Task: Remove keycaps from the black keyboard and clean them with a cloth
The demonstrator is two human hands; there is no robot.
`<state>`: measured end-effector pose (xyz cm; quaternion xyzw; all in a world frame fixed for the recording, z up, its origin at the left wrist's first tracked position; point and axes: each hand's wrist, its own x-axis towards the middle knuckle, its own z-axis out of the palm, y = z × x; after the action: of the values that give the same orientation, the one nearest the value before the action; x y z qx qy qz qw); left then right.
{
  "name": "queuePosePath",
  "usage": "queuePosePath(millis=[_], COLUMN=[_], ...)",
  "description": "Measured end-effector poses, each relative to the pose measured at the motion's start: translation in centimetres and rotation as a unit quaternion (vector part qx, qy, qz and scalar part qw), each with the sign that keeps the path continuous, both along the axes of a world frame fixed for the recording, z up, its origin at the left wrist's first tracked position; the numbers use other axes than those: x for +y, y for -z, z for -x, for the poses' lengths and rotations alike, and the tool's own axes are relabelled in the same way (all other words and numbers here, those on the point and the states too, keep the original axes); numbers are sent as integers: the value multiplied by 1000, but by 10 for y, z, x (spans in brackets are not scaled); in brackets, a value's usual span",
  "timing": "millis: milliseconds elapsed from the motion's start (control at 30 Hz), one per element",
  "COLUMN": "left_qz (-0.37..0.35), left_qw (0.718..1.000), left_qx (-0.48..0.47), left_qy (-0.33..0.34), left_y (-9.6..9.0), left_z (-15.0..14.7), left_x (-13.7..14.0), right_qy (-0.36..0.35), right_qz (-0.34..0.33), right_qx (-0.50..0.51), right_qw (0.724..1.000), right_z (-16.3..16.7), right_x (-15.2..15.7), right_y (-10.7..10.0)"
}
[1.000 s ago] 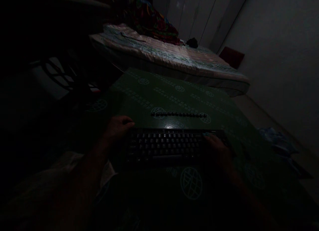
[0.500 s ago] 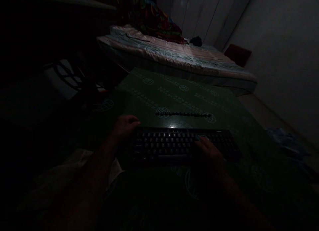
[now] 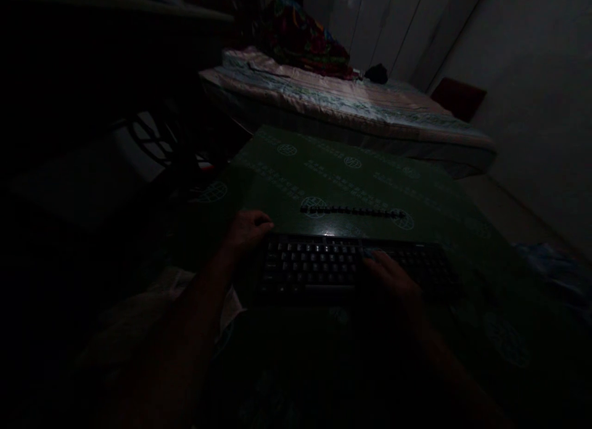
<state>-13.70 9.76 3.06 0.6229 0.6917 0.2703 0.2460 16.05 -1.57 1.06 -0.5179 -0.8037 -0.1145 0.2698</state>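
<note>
**Two hands at a dark keyboard in a dim room**

At the left, the left hand rests with curled fingers against the far left corner of the black rectangular computer keyboard; in the poor light I cannot tell whether its grip clasps the edge or only leans on it. The keyboard lies flat on the green surface printed with pale globe marks, near the edge closest to the person. Just beyond the keyboard, apart from it, a thin black strip of small knobs lies parallel to its long side. Further right, the right hand lies flat over the middle keys, fingers spread and touching them, its grip released and holding nothing. Behind the surface stands a bed with a pale striped cover, with a bundle of colourful red-patterned cloth on its far left end.
</note>
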Motion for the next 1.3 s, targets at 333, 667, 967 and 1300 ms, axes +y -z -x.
queuePosePath(millis=[333, 667, 967, 1300], left_qz=[1, -5, -2, -24], left_qw=[1000, 999, 999, 998], left_qx=[-11, -14, -10, -3], left_qy=[15, 29, 30, 52], left_y=[3, 5, 4, 9], left_z=[1, 1, 0, 2], left_x=[0, 0, -1, -1], right_qy=[-178, -147, -177, -247], right_qz=[-32, -27, -23, -22], right_qx=[-35, -8, 60, 68], right_qw=[983, 989, 982, 966], right_z=[49, 60, 77, 118], right_x=[-25, 6, 9, -4], right_y=[-1, 9, -11, -4])
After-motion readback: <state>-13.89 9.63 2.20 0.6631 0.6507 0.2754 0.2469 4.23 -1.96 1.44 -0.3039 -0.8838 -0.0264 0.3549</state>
